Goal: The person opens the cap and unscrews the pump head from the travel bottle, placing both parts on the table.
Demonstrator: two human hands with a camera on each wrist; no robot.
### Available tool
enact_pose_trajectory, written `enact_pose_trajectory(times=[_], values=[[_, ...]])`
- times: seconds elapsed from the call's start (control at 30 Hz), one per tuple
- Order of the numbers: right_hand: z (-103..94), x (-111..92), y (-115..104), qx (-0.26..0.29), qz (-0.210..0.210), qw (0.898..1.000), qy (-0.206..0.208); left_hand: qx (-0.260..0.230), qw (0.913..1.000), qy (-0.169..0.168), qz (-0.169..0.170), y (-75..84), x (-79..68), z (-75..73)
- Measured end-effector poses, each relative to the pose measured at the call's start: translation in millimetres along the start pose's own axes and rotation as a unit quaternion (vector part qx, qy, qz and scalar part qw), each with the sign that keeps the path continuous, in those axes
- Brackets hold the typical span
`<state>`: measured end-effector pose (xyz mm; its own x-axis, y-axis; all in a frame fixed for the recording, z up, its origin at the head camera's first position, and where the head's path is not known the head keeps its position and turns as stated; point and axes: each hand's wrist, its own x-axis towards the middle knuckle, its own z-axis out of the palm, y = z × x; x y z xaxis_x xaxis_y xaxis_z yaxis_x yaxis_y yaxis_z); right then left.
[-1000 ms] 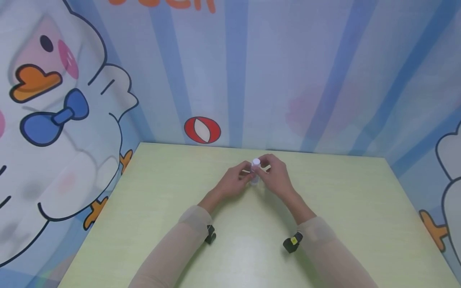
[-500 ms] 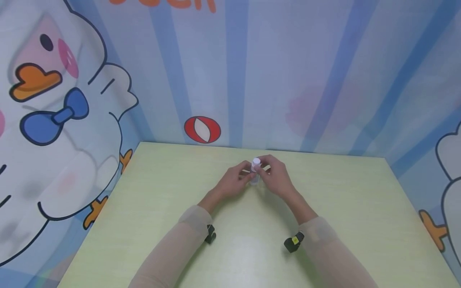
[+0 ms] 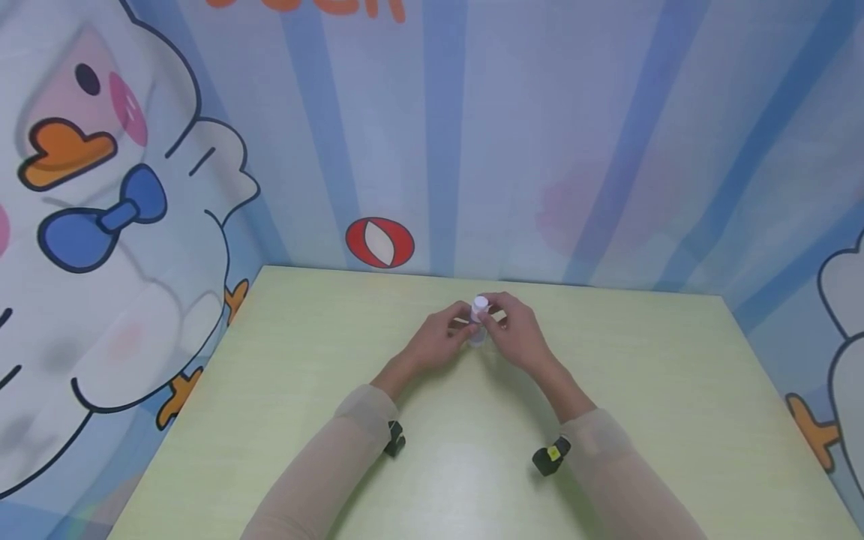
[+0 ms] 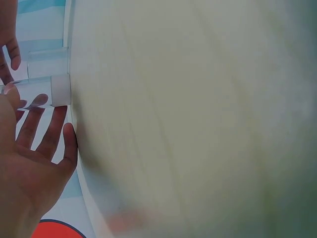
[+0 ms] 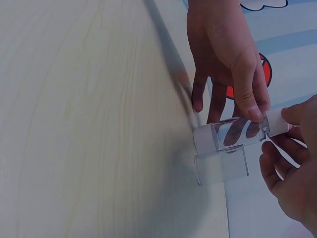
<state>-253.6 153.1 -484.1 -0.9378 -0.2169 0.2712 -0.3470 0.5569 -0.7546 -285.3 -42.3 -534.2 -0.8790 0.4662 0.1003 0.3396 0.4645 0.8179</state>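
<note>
A small clear bottle (image 5: 237,133) with a white base and a white top (image 3: 480,303) stands upright near the table's far edge. My left hand (image 3: 437,339) grips its clear body, thumb on the near side and fingers behind, as the right wrist view shows. With thumb and fingers my right hand (image 3: 518,330) pinches the white top; in the right wrist view this hand (image 5: 297,183) wraps round the upper end. Right beside the bottle, a clear cylindrical cover (image 5: 223,166) stands on the table. In the head view the hands partly hide the bottle.
The pale wood-grain table (image 3: 324,330) ends at a back wall cloth (image 3: 499,150) with blue stripes and a printed red ball (image 3: 398,244). Cartoon ducks are printed on the side cloths. Black wrist cameras (image 3: 550,457) sit below both cuffs.
The right hand has turned slightly on the white top, its knuckles dropping a little and its wrist shifting slightly right. The left hand and the bottle stay in place.
</note>
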Motion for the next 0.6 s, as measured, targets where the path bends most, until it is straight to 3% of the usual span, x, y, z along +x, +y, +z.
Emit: enact_pose_trajectory(times=[0.37,0.6], values=[[-1.3,2.2,-5.5,0.009,0.023,0.999,0.043,-0.005,1.0000,0.003,0.006,-1.6,2.3,0.1],[-1.9,2.0,-6.3,0.001,0.025,0.999,0.041,-0.007,0.9999,0.007,0.008,-3.0,2.8,1.1]])
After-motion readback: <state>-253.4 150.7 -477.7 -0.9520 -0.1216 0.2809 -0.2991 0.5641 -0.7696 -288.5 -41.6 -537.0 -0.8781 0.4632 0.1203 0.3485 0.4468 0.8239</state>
